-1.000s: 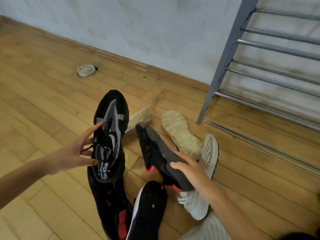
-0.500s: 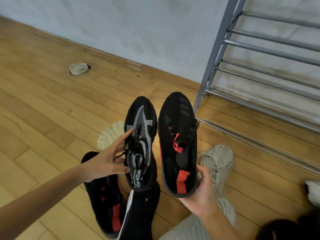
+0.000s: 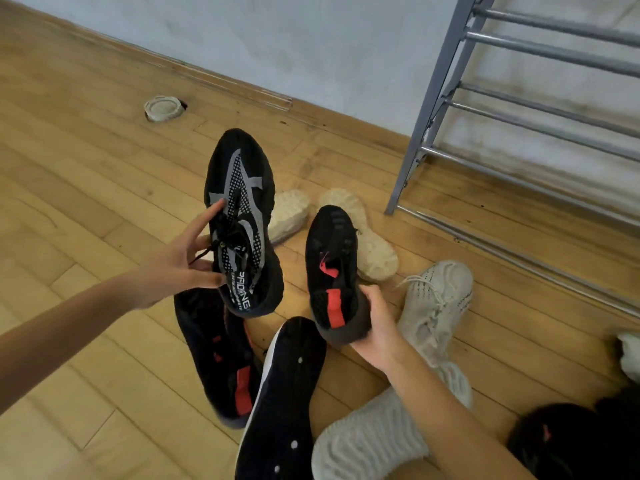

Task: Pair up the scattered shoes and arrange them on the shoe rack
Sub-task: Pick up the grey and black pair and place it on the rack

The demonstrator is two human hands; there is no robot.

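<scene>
Both hands are kept busy: a black knit sneaker with grey stripes (image 3: 240,223) is pinched at the laces and collar by the left hand (image 3: 173,265), while a black sneaker with red tabs (image 3: 334,271) is gripped around the heel by the right hand (image 3: 375,323). The two are held apart, toes pointed away, above the pile.

Biggest thing first: the wooden plank floor (image 3: 86,188), worn and yellowish, is met by a scuffed pale wall (image 3: 311,46). A grey metal shoe rack (image 3: 519,98) with round bars is stood at the right, no shoes seen on it.

On the floor, a matching red-tab sneaker (image 3: 221,358) is lying beside an upturned black sole (image 3: 284,393). A cream knit sneaker (image 3: 433,306) and two bumpy cream soles (image 3: 370,244) are scattered near the rack. A small round floor cap (image 3: 162,108) is set near the wall.
</scene>
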